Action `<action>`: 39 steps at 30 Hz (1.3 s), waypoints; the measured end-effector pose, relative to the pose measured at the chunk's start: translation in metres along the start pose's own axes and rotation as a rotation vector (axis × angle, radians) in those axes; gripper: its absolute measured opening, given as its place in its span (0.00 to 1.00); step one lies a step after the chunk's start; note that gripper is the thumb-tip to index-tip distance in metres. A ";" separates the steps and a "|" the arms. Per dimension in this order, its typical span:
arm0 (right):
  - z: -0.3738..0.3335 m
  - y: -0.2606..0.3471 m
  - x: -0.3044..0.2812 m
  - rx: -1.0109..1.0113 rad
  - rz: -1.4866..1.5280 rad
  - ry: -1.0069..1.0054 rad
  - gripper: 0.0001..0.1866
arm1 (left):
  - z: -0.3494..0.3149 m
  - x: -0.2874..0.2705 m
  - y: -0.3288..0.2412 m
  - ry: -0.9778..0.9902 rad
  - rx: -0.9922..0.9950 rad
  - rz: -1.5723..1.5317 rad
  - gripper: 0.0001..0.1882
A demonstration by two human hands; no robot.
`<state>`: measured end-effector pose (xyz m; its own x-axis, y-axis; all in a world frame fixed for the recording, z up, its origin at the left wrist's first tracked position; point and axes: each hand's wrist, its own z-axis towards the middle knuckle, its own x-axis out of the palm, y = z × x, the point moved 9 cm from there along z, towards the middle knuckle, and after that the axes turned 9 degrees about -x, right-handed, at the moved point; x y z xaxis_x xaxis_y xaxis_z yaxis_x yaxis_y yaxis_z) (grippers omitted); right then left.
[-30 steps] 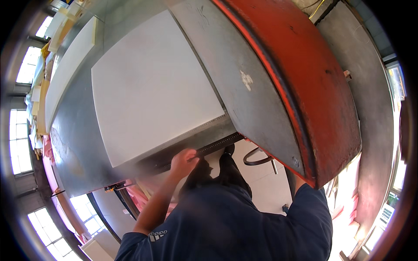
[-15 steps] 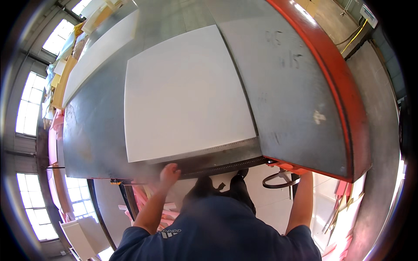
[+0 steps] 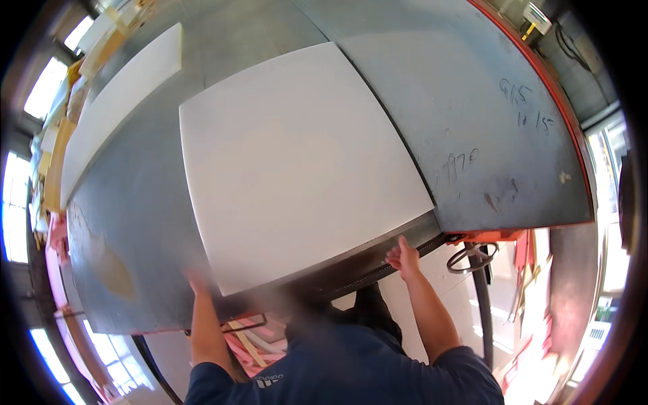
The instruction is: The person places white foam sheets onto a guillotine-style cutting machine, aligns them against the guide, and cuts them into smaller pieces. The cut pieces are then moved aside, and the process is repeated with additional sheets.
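A large flat white sheet (image 3: pixel 304 162), foam-like, lies on a grey metal table (image 3: pixel 131 202). Its near edge runs beside a dark metal strip (image 3: pixel 351 264) along the table's front. My left hand (image 3: pixel 197 278) is smeared by motion at the sheet's near left corner; whether it touches the sheet is not clear. Over the strip near the sheet's right corner is my right hand (image 3: pixel 403 258), one digit pointing up and the others loosely bent, with nothing visible in it.
A dark handwheel (image 3: pixel 472 258) hangs under the table's front edge at right. Another long white piece (image 3: pixel 125 108) lies on the table's left side. Pink and yellowish scraps (image 3: pixel 253 347) show below the front edge. A red rim (image 3: pixel 563 101) borders the table at right.
My right hand has come up from near the handwheel to the table's front edge. My left hand has shifted left to the sheet's corner. The view has turned.
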<state>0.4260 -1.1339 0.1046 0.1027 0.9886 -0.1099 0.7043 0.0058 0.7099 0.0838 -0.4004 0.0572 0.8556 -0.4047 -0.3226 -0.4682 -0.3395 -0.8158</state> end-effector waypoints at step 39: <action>0.029 0.022 0.078 -0.234 -0.116 -0.132 0.24 | -0.107 0.131 -0.106 0.492 -0.119 0.014 0.26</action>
<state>0.4700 -1.0611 0.0914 0.1319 0.9513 -0.2786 0.5374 0.1675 0.8265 0.2218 -0.5087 0.1528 0.6572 -0.7524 -0.0447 -0.5251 -0.4145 -0.7433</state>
